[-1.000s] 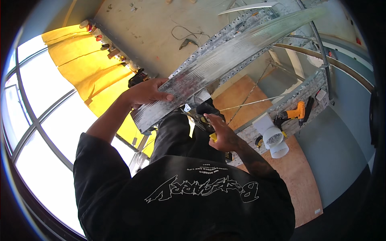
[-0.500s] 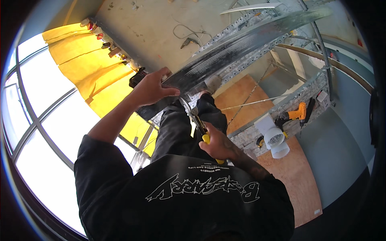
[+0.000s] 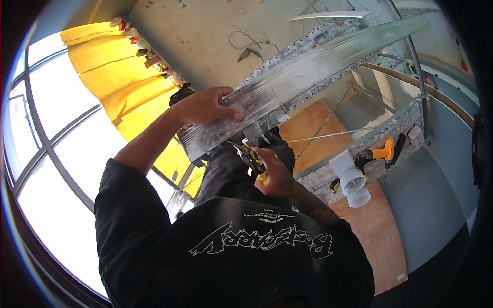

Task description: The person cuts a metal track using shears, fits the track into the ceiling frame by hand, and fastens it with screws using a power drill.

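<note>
My left hand [image 3: 205,107] grips the near end of a long grey ribbed metal strip [image 3: 303,76], thumb on its broad face and fingers over the far edge. The strip slants away to the upper right. A thin line crosses its face, and a small grey flap [image 3: 252,132] shows at its near edge. Below that edge, my right hand [image 3: 276,174] is wrapped around tin snips [image 3: 248,157] with yellow on the handles. The blades point up-left, close to the strip; whether they touch it I cannot tell.
Beneath me is a scaffold with a perforated metal plank [image 3: 328,92] and tubular rails [image 3: 417,72]. An orange drill [image 3: 382,150] and white cylinders [image 3: 353,180] lie on the right-hand plank. Another corded drill [image 3: 249,54] is on the floor. Yellow sheeting [image 3: 102,66] hangs left, by windows.
The strip has tilted so its broad ribbed face shows, and its near end reaches further down-left. My left hand has shifted slightly right with it. The snips have dropped a little and turned.
</note>
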Demonstrator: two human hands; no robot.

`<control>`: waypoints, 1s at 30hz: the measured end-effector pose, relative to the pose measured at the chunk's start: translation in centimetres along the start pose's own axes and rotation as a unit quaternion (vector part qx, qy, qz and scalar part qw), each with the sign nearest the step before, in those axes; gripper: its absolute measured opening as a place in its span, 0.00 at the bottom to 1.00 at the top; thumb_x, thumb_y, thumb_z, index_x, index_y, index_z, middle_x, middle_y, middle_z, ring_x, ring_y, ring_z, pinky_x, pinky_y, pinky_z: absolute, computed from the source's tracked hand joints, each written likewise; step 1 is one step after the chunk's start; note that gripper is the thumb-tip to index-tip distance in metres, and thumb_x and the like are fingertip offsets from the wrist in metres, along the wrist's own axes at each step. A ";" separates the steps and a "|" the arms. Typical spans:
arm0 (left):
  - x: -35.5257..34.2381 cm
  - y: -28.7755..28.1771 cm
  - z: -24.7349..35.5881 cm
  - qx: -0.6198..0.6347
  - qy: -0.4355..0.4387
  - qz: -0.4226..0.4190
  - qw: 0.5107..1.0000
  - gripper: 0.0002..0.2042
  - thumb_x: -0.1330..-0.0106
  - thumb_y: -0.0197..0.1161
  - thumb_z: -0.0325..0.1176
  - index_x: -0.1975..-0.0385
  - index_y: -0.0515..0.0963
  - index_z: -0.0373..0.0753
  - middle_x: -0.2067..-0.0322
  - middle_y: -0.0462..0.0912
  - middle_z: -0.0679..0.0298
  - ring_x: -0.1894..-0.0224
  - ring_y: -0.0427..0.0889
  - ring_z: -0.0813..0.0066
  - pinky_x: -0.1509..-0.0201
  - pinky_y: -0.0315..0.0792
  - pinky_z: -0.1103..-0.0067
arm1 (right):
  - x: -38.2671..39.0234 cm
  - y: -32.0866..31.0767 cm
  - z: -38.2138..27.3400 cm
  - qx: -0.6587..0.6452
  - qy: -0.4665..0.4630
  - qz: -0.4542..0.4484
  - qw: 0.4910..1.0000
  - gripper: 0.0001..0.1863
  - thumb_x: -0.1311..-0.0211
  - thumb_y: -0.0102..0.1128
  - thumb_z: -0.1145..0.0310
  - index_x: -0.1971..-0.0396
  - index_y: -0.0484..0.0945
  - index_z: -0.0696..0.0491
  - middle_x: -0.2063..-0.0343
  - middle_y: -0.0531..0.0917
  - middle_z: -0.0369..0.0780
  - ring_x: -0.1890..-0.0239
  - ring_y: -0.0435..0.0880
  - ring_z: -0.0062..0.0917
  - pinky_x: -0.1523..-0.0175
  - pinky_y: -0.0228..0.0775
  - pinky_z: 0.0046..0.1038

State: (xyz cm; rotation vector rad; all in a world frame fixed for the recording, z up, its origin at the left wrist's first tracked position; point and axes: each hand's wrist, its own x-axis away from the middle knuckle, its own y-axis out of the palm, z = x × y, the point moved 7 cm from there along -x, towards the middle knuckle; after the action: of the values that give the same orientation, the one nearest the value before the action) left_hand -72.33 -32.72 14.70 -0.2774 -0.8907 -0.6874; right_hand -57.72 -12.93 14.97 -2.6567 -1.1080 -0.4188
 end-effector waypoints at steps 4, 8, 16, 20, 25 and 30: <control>0.3 -1.4 0.8 -0.170 0.033 0.104 0.979 0.37 0.47 0.76 0.55 0.46 0.75 0.30 0.59 0.84 0.50 0.55 0.83 0.66 0.49 0.74 0.73 | 1.6 0.6 -1.1 -0.018 0.059 -0.007 0.998 0.41 0.51 0.65 0.70 0.36 0.59 0.61 0.50 0.74 0.58 0.46 0.75 0.55 0.40 0.69 0.46; 1.1 -1.0 0.9 -0.209 -0.023 0.130 0.969 0.39 0.47 0.76 0.56 0.44 0.74 0.31 0.54 0.82 0.48 0.51 0.81 0.60 0.45 0.71 0.70 | 2.3 -0.8 -3.2 -0.026 0.224 -0.103 0.969 0.39 0.46 0.65 0.64 0.37 0.60 0.63 0.52 0.75 0.59 0.48 0.76 0.54 0.41 0.70 0.45; -0.3 -0.6 -1.9 -0.041 -0.024 -0.006 0.999 0.39 0.44 0.74 0.55 0.38 0.71 0.35 0.48 0.82 0.54 0.47 0.80 0.65 0.41 0.71 0.72 | 2.9 0.7 -0.7 -0.042 0.178 -0.128 0.975 0.42 0.47 0.63 0.66 0.33 0.56 0.61 0.44 0.71 0.57 0.39 0.72 0.52 0.34 0.65 0.42; -0.1 0.2 -1.4 0.085 -0.053 -0.070 0.992 0.39 0.42 0.73 0.55 0.37 0.70 0.33 0.47 0.81 0.57 0.46 0.79 0.69 0.40 0.71 0.74 | 2.8 2.3 1.1 0.018 0.041 -0.093 0.995 0.48 0.53 0.64 0.70 0.30 0.52 0.59 0.38 0.65 0.56 0.32 0.64 0.50 0.29 0.59 0.43; 0.0 1.2 -1.5 0.142 -0.075 -0.100 0.982 0.41 0.43 0.74 0.55 0.35 0.68 0.34 0.46 0.81 0.57 0.47 0.80 0.70 0.40 0.72 0.75 | 1.1 3.5 -0.5 0.069 -0.025 -0.077 0.994 0.51 0.56 0.66 0.72 0.29 0.51 0.58 0.37 0.63 0.55 0.31 0.61 0.50 0.27 0.55 0.46; -0.3 1.0 -1.4 0.112 -0.051 -0.061 0.991 0.39 0.45 0.75 0.55 0.40 0.72 0.34 0.50 0.82 0.55 0.50 0.80 0.69 0.43 0.72 0.73 | -0.4 4.3 -2.0 0.002 -0.027 -0.060 0.998 0.49 0.54 0.65 0.70 0.30 0.52 0.59 0.40 0.66 0.57 0.35 0.65 0.51 0.30 0.58 0.45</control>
State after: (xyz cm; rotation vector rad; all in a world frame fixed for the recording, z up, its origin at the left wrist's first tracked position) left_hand -70.95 -32.49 13.65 -0.0575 -1.0799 -0.6839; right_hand -55.27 -16.79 16.25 -2.6211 -1.2881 -0.3685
